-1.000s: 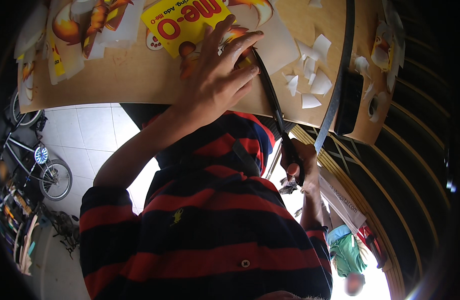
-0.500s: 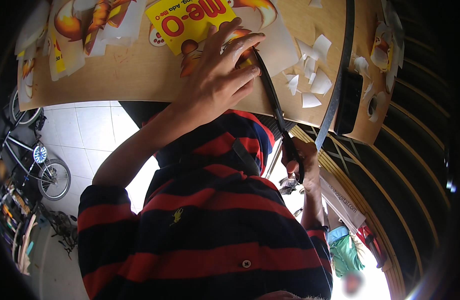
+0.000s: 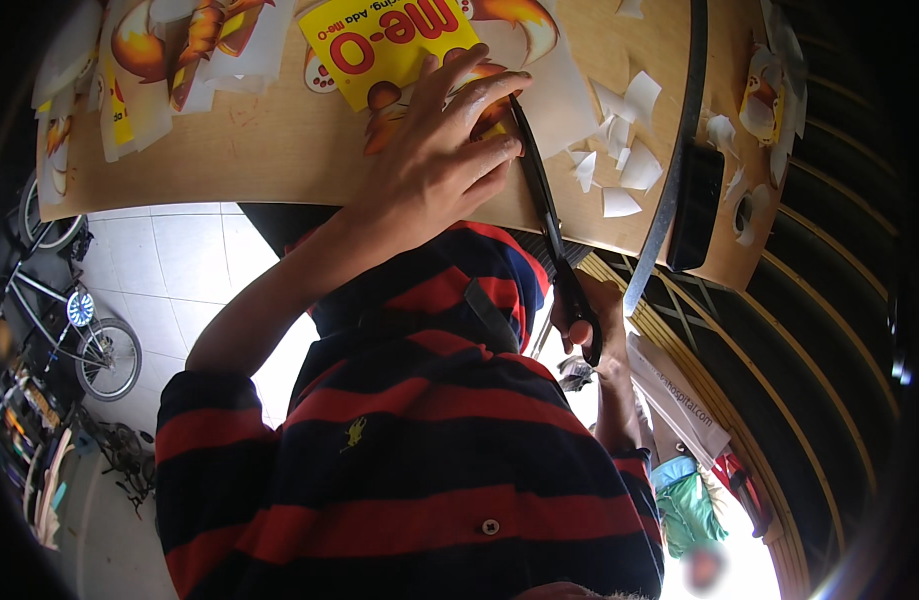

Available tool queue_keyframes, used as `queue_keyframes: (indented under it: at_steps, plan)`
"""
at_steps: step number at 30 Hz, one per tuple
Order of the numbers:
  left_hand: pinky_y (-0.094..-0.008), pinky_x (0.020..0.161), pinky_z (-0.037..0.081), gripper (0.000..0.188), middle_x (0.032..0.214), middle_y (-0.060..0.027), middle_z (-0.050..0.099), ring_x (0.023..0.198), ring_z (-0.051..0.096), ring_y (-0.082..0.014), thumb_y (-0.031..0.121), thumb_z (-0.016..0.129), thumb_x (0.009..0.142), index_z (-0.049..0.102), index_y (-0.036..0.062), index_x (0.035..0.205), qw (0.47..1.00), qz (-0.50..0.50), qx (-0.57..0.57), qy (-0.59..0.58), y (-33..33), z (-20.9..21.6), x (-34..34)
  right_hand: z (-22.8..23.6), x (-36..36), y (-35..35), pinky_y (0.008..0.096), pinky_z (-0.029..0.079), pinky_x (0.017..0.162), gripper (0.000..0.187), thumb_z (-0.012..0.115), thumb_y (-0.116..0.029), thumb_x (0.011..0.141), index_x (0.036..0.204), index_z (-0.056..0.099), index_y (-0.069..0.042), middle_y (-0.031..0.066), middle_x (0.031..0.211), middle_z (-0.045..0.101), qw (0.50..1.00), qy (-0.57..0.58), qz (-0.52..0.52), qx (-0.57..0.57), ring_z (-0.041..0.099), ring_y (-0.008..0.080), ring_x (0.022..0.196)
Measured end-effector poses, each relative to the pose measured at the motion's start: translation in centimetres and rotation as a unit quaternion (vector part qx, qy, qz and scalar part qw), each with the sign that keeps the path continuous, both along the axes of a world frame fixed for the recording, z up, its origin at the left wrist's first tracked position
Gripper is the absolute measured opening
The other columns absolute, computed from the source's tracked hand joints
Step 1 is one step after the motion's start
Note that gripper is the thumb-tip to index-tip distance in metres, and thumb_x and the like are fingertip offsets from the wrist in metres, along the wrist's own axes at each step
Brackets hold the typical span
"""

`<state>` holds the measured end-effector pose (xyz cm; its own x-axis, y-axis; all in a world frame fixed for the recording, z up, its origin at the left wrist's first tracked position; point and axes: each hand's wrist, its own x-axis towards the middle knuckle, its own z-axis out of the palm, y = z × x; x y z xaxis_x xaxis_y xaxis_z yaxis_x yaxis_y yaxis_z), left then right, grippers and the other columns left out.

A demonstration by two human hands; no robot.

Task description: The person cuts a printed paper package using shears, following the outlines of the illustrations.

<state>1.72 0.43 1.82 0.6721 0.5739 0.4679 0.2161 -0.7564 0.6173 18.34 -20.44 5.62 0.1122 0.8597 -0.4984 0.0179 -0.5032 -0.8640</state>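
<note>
My left hand (image 3: 445, 150) lies palm down on a printed sticker sheet (image 3: 390, 50), its fingers stretched out and spread. The sheet is yellow with red lettering and an orange cartoon animal, on whitish translucent backing; my hand hides part of it. My right hand (image 3: 602, 305) is closed round the handles of long black scissors (image 3: 560, 240), below the table's near edge. The blades point up and left over the edge, their tips beside my left fingertips at the sheet. Whether the tips bite into the sheet I cannot make out.
White scraps (image 3: 630, 150) litter the wooden table (image 3: 250, 160) right of the sheet. More printed cut-outs (image 3: 165, 60) lie at the left. A black bar-like object (image 3: 698, 208) and a metal strip (image 3: 652, 245) flank the right side. A bicycle (image 3: 90, 340) stands beyond, at left.
The right hand and scissors have shifted slightly left and up. My left hand and the sheet look almost unmoved.
</note>
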Motion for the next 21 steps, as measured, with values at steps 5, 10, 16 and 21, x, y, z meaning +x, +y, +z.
queue_keyframes:
  at_steps: [5, 10, 16, 21]
  plan:
    - [-0.0419, 0.096, 0.043, 0.015, 0.124, -0.0064, 0.056, 0.123, 0.046, -0.0332, 0.002, 0.072, 0.068, 0.065, 0.0087, 0.079, 1.0, 0.002, -0.002, -0.008, 0.0, -0.1, 0.1, 0.0, -0.3, -0.1, 0.0217, 0.035, 0.039, 0.076, 0.062, -0.077, 0.061, 0.07, 0.053, -0.001, -0.0009, 0.052, 0.05, 1.0, -0.004, -0.007, -0.01, 0.048, 0.0057, 0.044]
    - [-0.0414, 0.097, 0.042, 0.015, 0.124, -0.0062, 0.056, 0.122, 0.047, -0.0331, 0.002, 0.072, 0.067, 0.065, 0.0088, 0.079, 1.0, 0.0, -0.011, -0.019, 0.1, -0.1, 0.1, -0.4, 0.1, -0.3, 0.0216, 0.035, 0.039, 0.076, 0.061, -0.077, 0.061, 0.068, 0.051, -0.002, -0.0011, 0.051, 0.05, 1.0, -0.021, 0.01, 0.005, 0.048, 0.0055, 0.044]
    - [-0.0396, 0.094, 0.041, 0.017, 0.124, -0.0052, 0.056, 0.122, 0.048, -0.0304, 0.003, 0.073, 0.066, 0.066, 0.0103, 0.079, 1.0, 0.003, 0.0, -0.011, 0.1, 0.3, 0.0, -0.9, 0.1, -0.2, 0.0237, 0.034, 0.041, 0.078, 0.059, -0.078, 0.062, 0.069, 0.051, -0.001, -0.0009, 0.052, 0.05, 0.999, -0.026, 0.011, 0.026, 0.049, 0.0067, 0.046]
    - [-0.0381, 0.092, 0.04, 0.017, 0.125, -0.0053, 0.056, 0.122, 0.049, -0.0303, 0.005, 0.074, 0.065, 0.067, 0.0112, 0.079, 1.0, 0.008, 0.008, -0.016, 0.1, 0.4, 0.0, -1.2, -0.5, -0.1, 0.0245, 0.035, 0.042, 0.078, 0.059, -0.078, 0.062, 0.072, 0.054, 0.0, -0.0005, 0.053, 0.051, 0.999, -0.027, -0.001, 0.038, 0.049, 0.0072, 0.047]
